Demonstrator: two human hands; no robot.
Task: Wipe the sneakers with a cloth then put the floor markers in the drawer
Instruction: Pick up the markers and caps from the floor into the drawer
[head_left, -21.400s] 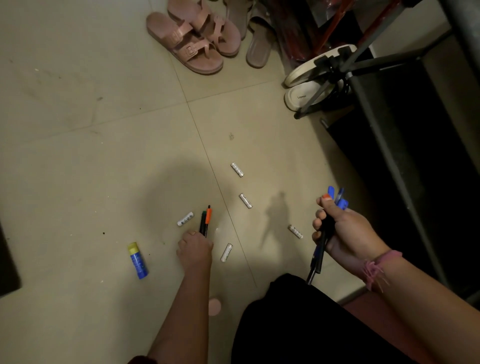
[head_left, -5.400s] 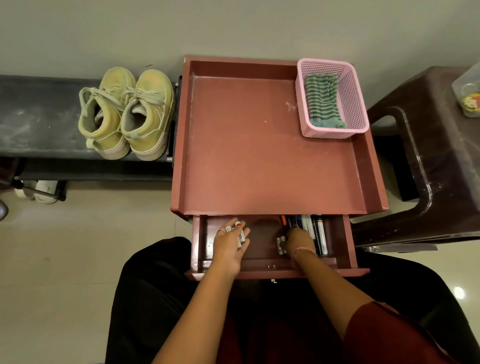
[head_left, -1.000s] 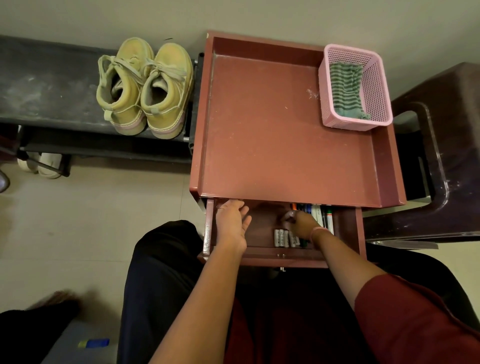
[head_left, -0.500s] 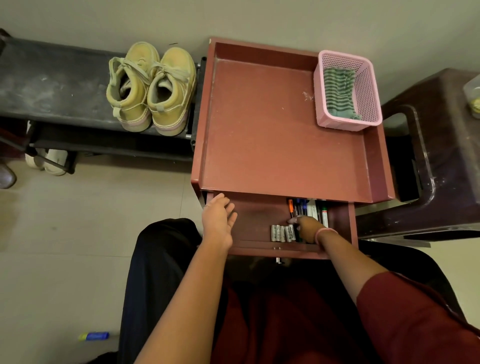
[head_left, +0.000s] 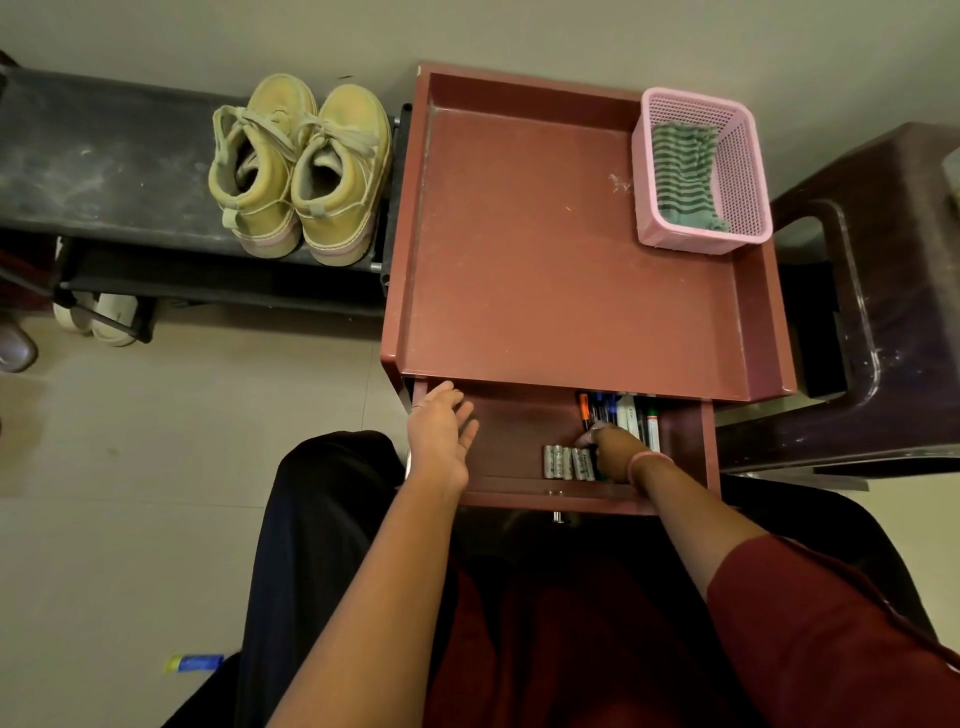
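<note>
Here I see my left hand (head_left: 441, 441) relaxed and spread over the open drawer's (head_left: 519, 431) left end, holding nothing. My right hand (head_left: 613, 457) curls among the markers (head_left: 623, 413) beside the batteries (head_left: 566, 462); whether it grips anything, I cannot tell.

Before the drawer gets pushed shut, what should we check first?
1. Markers inside drawer: ok.
2. Batteries lined up inside: ok.
3. Right hand out of the drawer: not ok, it rests among the things.
4. Left hand clear: not ok, open over the drawer's left side.
5. Floor picked up: not ok, a blue and yellow tube lies there.
6. Sneakers wiped: cannot tell.
</note>
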